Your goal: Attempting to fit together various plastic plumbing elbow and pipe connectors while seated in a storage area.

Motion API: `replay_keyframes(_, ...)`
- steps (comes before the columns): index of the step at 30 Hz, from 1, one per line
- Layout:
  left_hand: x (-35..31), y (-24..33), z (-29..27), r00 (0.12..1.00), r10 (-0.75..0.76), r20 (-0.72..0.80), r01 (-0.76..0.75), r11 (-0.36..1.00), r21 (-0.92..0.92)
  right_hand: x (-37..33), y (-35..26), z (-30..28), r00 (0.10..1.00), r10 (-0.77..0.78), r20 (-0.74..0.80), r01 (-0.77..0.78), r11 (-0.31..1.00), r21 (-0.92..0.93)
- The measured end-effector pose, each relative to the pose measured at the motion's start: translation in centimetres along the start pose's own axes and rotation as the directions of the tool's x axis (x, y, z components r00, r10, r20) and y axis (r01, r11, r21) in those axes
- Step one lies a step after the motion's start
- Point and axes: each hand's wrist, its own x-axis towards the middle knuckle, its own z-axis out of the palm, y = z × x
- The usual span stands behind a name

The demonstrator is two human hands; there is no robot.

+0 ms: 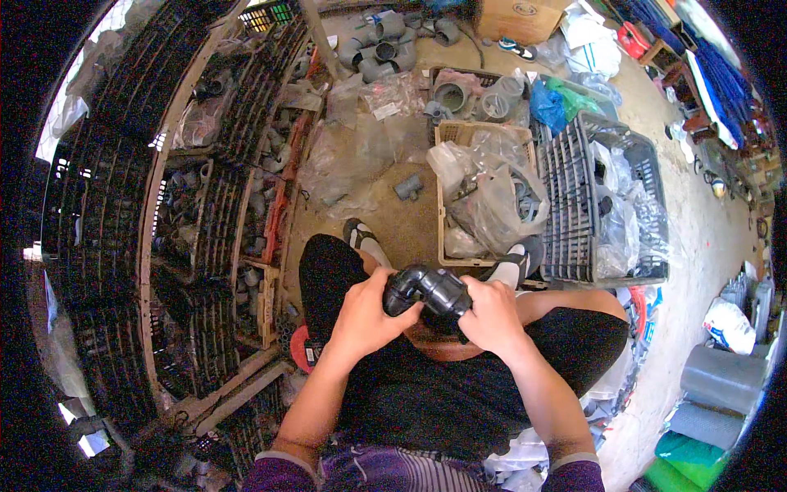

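A black elbow pipe fitting [434, 289] with ribbed ends is held up over my lap, between both hands. My left hand [366, 318] wraps round its left end, with the thumb along the lower side. The right end sits in the grip of my right hand [493, 318], its fingers curled round the ribbed part. The undersides of the fitting and some of my fingertips are hidden. Just beyond it, by my feet, stands a beige crate [443, 238] with clear plastic bags in it.
Black crates [102, 205] of fittings are stacked in a wooden rack on the left. A dark grey crate [566, 205] with plastic bags stands at right. One grey fitting [407, 188] lies on the floor, with several grey fittings [385, 51] farther off. Grey rolls [721, 381] lie far right.
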Motion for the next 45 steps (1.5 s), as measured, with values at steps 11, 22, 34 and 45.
replay_keyframes(11, -0.2, 0.5, -0.6, 0.960, 0.086, 0.265, 0.096, 0.791, -0.604, -0.6, 0.9, -1.4, 0.990, -0.128, -0.057, 0.134, 0.986, 0.100)
replay_keyframes(22, 0.4, 0.8, 3.7, 0.964, 0.213, -0.157, -0.205, 0.976, 0.066, -1.1, 0.7, -1.0, 0.995, 0.098, -0.012, -0.099, 0.992, -0.083)
replay_keyframes(34, 0.2, -0.6, 1.5, 0.953, 0.063, 0.298, 0.136, 0.786, -0.603, -1.4, 1.7, -0.9, 0.981, -0.183, -0.056, 0.187, 0.980, 0.063)
replay_keyframes(45, 1.6, 0.3, 6.8, 0.971, 0.212, -0.107, -0.202, 0.974, 0.105, -2.5, 2.3, 0.2, 0.968, 0.253, 0.003, -0.250, 0.957, 0.147)
